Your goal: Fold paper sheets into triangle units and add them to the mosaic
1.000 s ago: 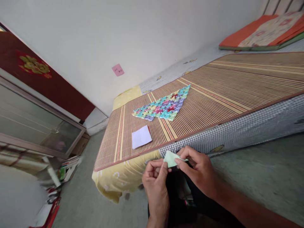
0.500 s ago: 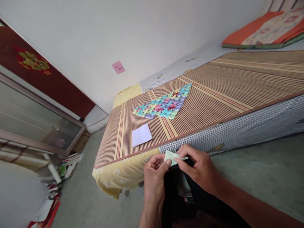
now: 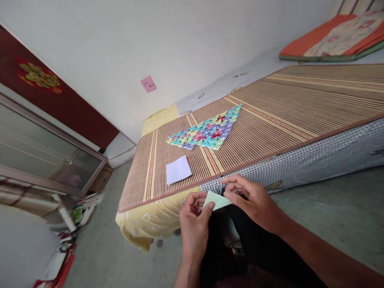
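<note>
My left hand (image 3: 195,214) pinches a pale green piece of folded paper (image 3: 216,201) between thumb and fingers. The paper has a triangular shape, with its narrow tip pointing right. Beside that tip is my right hand (image 3: 247,196), its fingers apart and loosely curled; whether a fingertip touches the paper I cannot tell. Both hands are just in front of the bed's near edge, above my dark-clothed legs. On the striped mat (image 3: 144,172) lies a stack of white paper sheets (image 3: 178,171). Behind it rests a multicoloured arrangement of many folded paper pieces (image 3: 207,130), roughly triangular.
A folded orange and floral quilt (image 3: 333,38) lies at the bed's far right. Yellow cloth (image 3: 150,224) hangs over the near left corner. A pink note (image 3: 149,84) is on the wall. A glass-panelled door (image 3: 45,140) and piled items (image 3: 64,244) are at left.
My right hand has let go of the paper's right part, and its fingers have spread. The paper now shows a flat triangular face, still in my left hand.
</note>
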Demonstrator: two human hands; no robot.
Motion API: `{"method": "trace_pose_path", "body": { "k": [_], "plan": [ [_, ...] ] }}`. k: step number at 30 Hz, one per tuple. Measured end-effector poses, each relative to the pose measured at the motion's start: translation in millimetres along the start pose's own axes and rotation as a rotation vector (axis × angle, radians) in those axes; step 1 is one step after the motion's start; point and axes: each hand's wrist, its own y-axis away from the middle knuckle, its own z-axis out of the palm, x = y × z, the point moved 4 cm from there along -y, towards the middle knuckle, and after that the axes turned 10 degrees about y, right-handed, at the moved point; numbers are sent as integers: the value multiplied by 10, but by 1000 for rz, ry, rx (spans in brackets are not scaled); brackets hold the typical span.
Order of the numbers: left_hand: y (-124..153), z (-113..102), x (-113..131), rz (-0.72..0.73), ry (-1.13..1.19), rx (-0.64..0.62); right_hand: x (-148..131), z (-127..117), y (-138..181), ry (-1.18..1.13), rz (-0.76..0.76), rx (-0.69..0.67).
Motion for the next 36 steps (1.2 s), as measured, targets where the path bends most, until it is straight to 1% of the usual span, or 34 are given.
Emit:
{"method": "trace_pose_path", "body": {
  "k": [2, 3, 4, 6, 8, 10, 15, 21, 24, 28, 33, 35, 36],
  "plan": [
    [26, 72, 40, 37, -66, -42, -52, 54, -19, -1, -4, -111],
    [38, 99, 49, 54, -88, -53, -70, 87, -21, 5, -6, -139],
    [49, 114, 51, 66, -95, -51, -83, 114, -21, 13, -11, -137],
    [69, 111, 35, 72, -85, -28, -86, 147, -15, 26, -20, -68],
    [86, 88, -4, 33, -73, -23, -68, 155, -3, 25, -20, 17],
    [104, 69, -39, -13, -86, -46, -40, 155, 7, 9, -10, 57],
    [123, 65, -45, -20, -83, -76, 1, 149, 15, -10, -11, 50],
    [119, 86, -59, -4, -43, -101, -50, 119, 22, 59, -55, 89],
    [121, 65, -85, 9, -29, -94, -78, 108, 27, 88, -80, 117],
    [113, 42, -110, 7, -16, -78, -81, 119, 20, 84, -77, 117],
    [103, 50, -101, -3, 0, -56, -145, 114, 18, 143, -156, 177],
    [108, 51, -78, 26, -26, -50, -146, 111, 6, 115, -129, 164],
    [112, 47, -64, 45, -46, -44, -132, 112, -4, 77, -91, 140]
  ]
}}
